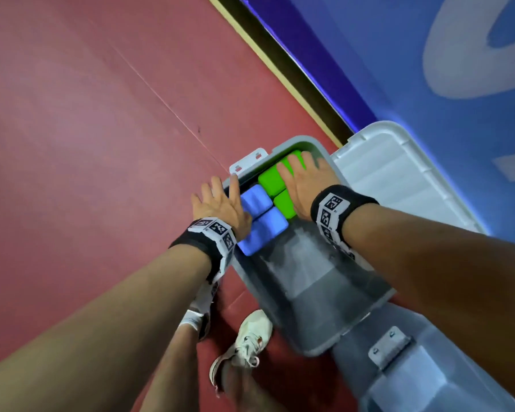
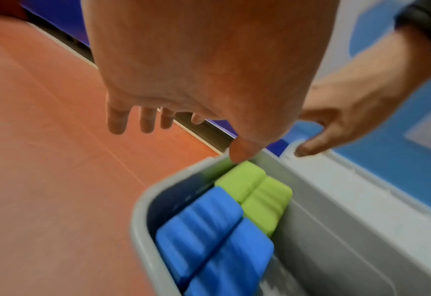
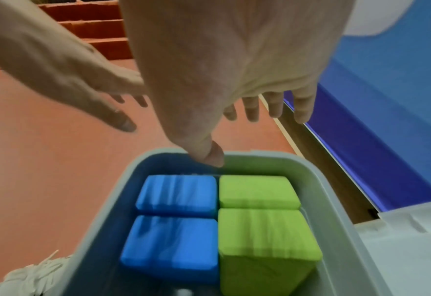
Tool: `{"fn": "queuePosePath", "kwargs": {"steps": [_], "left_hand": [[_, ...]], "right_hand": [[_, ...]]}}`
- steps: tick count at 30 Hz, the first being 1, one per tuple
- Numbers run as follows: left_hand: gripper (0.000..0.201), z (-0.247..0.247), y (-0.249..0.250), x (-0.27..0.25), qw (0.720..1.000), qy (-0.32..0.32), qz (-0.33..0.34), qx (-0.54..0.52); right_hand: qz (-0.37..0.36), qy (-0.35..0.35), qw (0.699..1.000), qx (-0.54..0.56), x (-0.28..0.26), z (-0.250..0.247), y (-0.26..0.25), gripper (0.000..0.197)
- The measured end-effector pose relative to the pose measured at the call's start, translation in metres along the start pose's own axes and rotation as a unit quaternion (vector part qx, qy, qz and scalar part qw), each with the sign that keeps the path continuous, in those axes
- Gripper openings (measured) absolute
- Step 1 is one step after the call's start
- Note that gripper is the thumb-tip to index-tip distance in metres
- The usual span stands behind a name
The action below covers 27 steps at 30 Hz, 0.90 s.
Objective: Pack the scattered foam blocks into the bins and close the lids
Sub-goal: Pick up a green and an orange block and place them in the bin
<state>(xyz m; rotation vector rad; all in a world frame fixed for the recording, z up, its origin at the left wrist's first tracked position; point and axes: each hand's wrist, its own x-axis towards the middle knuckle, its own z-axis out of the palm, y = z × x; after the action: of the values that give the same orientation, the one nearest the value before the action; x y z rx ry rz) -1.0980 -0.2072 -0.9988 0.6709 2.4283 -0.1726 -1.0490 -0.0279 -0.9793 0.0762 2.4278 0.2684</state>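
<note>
Left hand [image 1: 217,203] flat, fingers spread, over left rim of grey bin [image 1: 306,349], holding nothing. Right hand [image 1: 305,181] flat, fingers spread, above green foam blocks [image 3: 260,216]; contact unclear. Four blocks standing at bin's far end: two blue foam blocks [image 3: 173,220] left, two green right, packed side by side. White lid [image 1: 399,179] open, lying just right of bin. Red floor [image 1: 87,129] under all.

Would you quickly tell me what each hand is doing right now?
Left hand: open, fingers spread, holding nothing.
Right hand: open, fingers spread, holding nothing.
</note>
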Motion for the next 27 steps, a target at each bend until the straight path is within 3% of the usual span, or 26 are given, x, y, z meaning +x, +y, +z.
{"fn": "queuePosePath", "kwargs": {"steps": [4,5,7,8,10,11,15,16,21,27], "left_hand": [[0.053,-0.059,-0.053,-0.053,0.997,-0.004,-0.024,-0.073],[0.050,-0.061,-0.051,-0.054,0.998,-0.013,-0.011,-0.065],[0.048,-0.072,-0.120,-0.081,0.995,0.004,-0.061,-0.074],[0.049,-0.078,-0.119,-0.077,0.995,0.003,-0.057,-0.082],[0.049,-0.057,-0.192,-0.106,0.988,0.010,-0.106,-0.115],[0.049,-0.057,-0.195,-0.104,0.984,0.024,-0.106,-0.141],[0.044,0.074,-0.351,-0.217,0.959,0.004,-0.206,-0.194],[0.043,0.095,-0.375,-0.238,0.956,0.001,-0.210,-0.205],[0.041,0.160,-0.514,-0.341,0.917,0.011,-0.265,-0.298],[0.029,0.235,-0.704,-0.506,0.859,-0.015,-0.369,-0.355]], "right_hand": [[-0.031,0.036,0.999,-0.013,-0.041,-0.070,-0.038,0.040],[-0.025,0.021,0.999,-0.010,-0.047,-0.068,-0.039,0.037],[-0.079,0.061,0.994,-0.040,-0.036,-0.118,-0.091,0.033],[-0.075,0.065,0.994,-0.033,-0.035,-0.123,-0.085,0.032],[-0.129,0.086,0.987,-0.032,-0.019,-0.141,-0.156,0.034],[-0.117,0.070,0.990,-0.028,-0.020,-0.147,-0.154,0.034],[-0.214,0.006,0.975,-0.061,-0.038,-0.127,-0.367,0.032],[-0.226,-0.001,0.972,-0.071,-0.045,-0.127,-0.399,0.032],[-0.282,-0.026,0.951,-0.121,-0.077,-0.163,-0.571,0.029],[-0.365,-0.021,0.913,-0.181,-0.136,-0.227,-0.840,0.037]]}}
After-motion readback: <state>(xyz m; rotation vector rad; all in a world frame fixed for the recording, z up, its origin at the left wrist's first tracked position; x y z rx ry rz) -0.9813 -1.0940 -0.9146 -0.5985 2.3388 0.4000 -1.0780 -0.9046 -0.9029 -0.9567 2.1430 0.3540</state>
